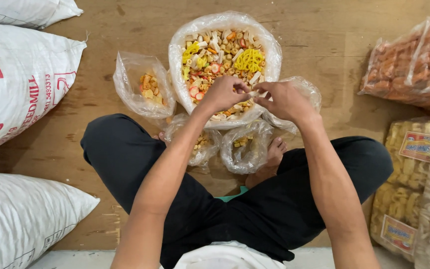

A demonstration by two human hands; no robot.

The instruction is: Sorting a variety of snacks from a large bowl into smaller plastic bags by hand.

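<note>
A large clear plastic bag (269, 55) stands open on the wooden floor in front of my crossed legs, full of mixed crackers in yellow, orange, white and red. My left hand (220, 94) and my right hand (282, 99) meet over its near rim, fingertips pinching small pale cracker pieces between them. Three small clear bags sit around it: one at the left (130, 84) with several orange pieces, two near my feet (247, 149) (200, 152) with a few pieces each. Another small bag (307, 89) lies under my right hand.
White woven sacks (21, 84) (21, 214) lie at the left. At the right are a bag of orange crackers (414, 65) and labelled packs of pale and yellow crackers (419, 189). The wooden floor (324, 35) shows beyond the large bag.
</note>
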